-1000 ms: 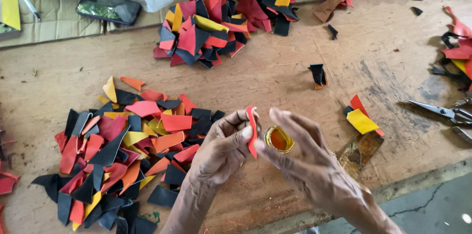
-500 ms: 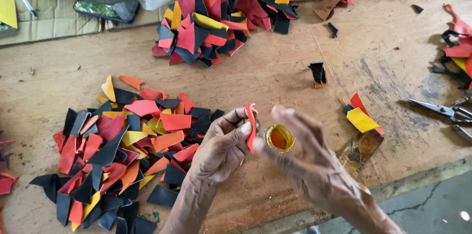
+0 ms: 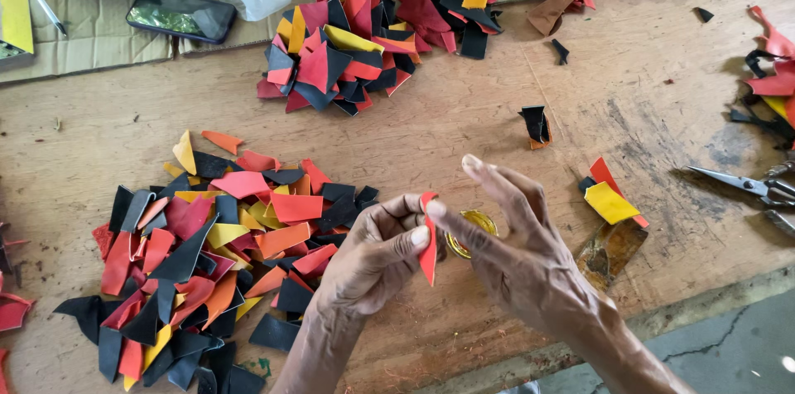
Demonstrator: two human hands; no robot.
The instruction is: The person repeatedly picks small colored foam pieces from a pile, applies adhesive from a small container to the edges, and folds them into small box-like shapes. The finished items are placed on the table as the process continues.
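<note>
Now, nearest first.
Left hand (image 3: 373, 257): thumb and fingers pinched shut on the red scrap, holding it on edge.
Red scrap (image 3: 428, 241): a narrow pointed piece, upright between the two hands, its tip pointing down past the left thumb.
Right hand (image 3: 517, 257): fingers spread wide and loose; one fingertip touches the top of the red scrap, the rest fan out above it. It grips nothing that can be seen.
Round tin (image 3: 472, 231): small, gold-rimmed, on the board just behind the right fingers, partly hidden by them.
Near pile (image 3: 211, 241): red, orange, yellow and black cut pieces heaped to the left of the left fingers, close by.
Yellow piece (image 3: 610, 202): lying on a red one, just right of the right fingers, beside a brown stain.
Wooden board (image 3: 464, 125): worn and scratched, under everything.
Scissors (image 3: 741, 184): well to the right, near the edge.
Far pile (image 3: 373, 38): more coloured scraps, well beyond the fingertips.
Phone (image 3: 182, 15): dark, far left, on cardboard.
</note>
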